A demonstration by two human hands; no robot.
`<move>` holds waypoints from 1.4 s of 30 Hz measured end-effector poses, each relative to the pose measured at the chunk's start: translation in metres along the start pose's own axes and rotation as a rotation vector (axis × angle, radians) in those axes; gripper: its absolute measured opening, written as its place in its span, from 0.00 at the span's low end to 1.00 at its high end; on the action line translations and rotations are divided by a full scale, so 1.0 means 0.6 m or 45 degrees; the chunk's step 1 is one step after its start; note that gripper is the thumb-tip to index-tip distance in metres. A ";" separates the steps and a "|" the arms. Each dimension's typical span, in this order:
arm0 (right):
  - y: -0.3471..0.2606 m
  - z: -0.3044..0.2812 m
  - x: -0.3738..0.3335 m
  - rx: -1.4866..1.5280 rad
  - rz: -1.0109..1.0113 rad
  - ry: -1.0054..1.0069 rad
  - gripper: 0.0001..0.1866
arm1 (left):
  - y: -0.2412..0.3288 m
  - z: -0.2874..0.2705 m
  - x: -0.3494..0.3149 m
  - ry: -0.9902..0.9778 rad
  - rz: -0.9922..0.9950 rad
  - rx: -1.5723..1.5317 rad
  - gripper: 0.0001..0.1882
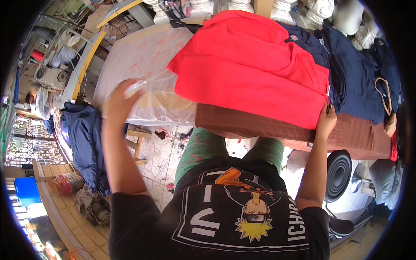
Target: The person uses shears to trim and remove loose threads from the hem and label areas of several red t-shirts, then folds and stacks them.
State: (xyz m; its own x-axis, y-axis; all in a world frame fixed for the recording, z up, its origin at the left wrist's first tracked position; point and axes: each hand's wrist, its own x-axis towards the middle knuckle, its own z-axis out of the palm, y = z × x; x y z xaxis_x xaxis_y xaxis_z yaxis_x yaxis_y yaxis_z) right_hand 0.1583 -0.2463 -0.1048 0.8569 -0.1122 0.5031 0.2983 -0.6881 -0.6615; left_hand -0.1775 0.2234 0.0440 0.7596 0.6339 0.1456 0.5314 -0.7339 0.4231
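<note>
The left hand is raised with its fingers spread and bent, pinching the near edge of a clear plastic sheet that lies crinkled over the pale tabletop; the film lifts slightly where the fingertips meet it. Beyond and to the right of that hold, a folded red garment sits on a brown cloth that covers the table's front edge. The right hand rests at the garment's near right corner, fingers curled onto the red fabric where it meets the brown cloth; whether it truly pinches the fabric or only presses on it cannot be told. Just past that hand, further right, a stack of dark navy garments lies beside the red one, touching it along one side. Below the left hand, off the table, a blue jacket hangs near a wooden stool on the tiled floor.
</note>
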 end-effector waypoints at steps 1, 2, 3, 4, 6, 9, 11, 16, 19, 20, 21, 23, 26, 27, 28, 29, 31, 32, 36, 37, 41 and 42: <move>0.000 0.004 0.000 0.025 -0.013 0.014 0.16 | 0.006 0.057 0.016 0.004 0.198 -0.270 0.25; 0.001 0.003 0.001 0.016 -0.029 0.020 0.16 | 0.057 0.103 0.022 -0.036 0.221 -0.252 0.27; 0.002 0.002 0.001 0.010 -0.042 0.028 0.16 | 0.099 0.140 0.026 -0.004 0.341 -0.164 0.31; -0.005 0.009 0.005 0.022 -0.069 0.024 0.15 | 0.116 0.175 0.032 0.149 0.402 -0.123 0.28; -0.004 0.016 0.015 0.007 -0.065 -0.043 0.15 | 0.092 0.229 0.042 0.268 0.361 -0.212 0.22; 0.019 0.027 0.025 -0.006 -0.101 -0.030 0.15 | 0.046 0.233 0.031 0.330 0.269 -0.568 0.12; 0.055 0.017 0.027 -0.021 -0.189 0.023 0.15 | -0.018 0.162 -0.012 0.068 0.039 -0.552 0.12; 0.067 0.013 0.019 -0.054 -0.090 0.018 0.16 | -0.317 -0.037 -0.231 -1.009 -0.704 0.256 0.24; 0.053 0.018 0.023 -0.088 -0.036 -0.065 0.17 | -0.340 -0.067 -0.241 -0.550 -1.241 0.924 0.37; 0.050 0.017 0.024 -0.091 0.001 -0.090 0.17 | -0.377 -0.061 -0.219 -0.333 -1.219 0.844 0.39; 0.052 0.011 0.026 -0.090 -0.017 -0.065 0.17 | -0.351 -0.029 -0.167 -0.109 -1.016 0.880 0.39; 0.059 0.017 0.030 -0.059 -0.055 -0.016 0.17 | -0.294 0.034 -0.074 0.192 -0.479 0.559 0.34; 0.055 0.026 0.030 0.037 -0.147 0.025 0.16 | -0.114 0.140 0.010 0.049 0.138 -0.109 0.30; 0.052 0.022 0.031 -0.009 -0.104 -0.019 0.16 | -0.060 0.151 0.013 -0.020 0.267 -0.172 0.27; 0.054 0.019 0.030 -0.015 -0.088 -0.036 0.16 | -0.056 0.156 0.014 -0.117 0.166 -0.219 0.24; 0.055 0.018 0.031 -0.018 -0.078 -0.055 0.15 | -0.055 0.160 0.014 -0.211 0.061 -0.266 0.21; 0.063 0.010 0.030 -0.040 -0.096 -0.028 0.16 | -0.080 0.153 -0.001 -0.276 -0.035 -0.586 0.13; 0.070 0.010 0.029 -0.051 -0.125 0.013 0.16 | -0.125 0.133 -0.020 -0.354 -0.194 -0.689 0.13; 0.073 0.014 0.026 -0.089 -0.058 -0.003 0.16 | -0.275 0.027 -0.177 -0.458 -0.714 -0.770 0.10; 0.065 0.021 0.024 -0.058 -0.120 0.040 0.17 | -0.331 0.015 -0.225 -0.570 -0.811 -0.730 0.10; 0.057 0.020 0.025 -0.052 -0.080 -0.003 0.17 | -0.411 0.034 -0.213 -0.681 -0.256 0.413 0.10; 0.063 0.016 0.029 -0.044 -0.040 -0.056 0.17 | -0.386 0.044 -0.191 -0.544 -0.077 0.528 0.10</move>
State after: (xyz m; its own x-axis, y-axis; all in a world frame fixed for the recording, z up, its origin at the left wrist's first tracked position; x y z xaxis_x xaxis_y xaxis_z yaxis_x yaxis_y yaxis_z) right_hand 0.1886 -0.2673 -0.1262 0.8651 -0.0588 0.4981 0.3117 -0.7151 -0.6257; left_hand -0.3775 0.3143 -0.0945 0.7612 0.5865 -0.2766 0.6153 -0.7880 0.0222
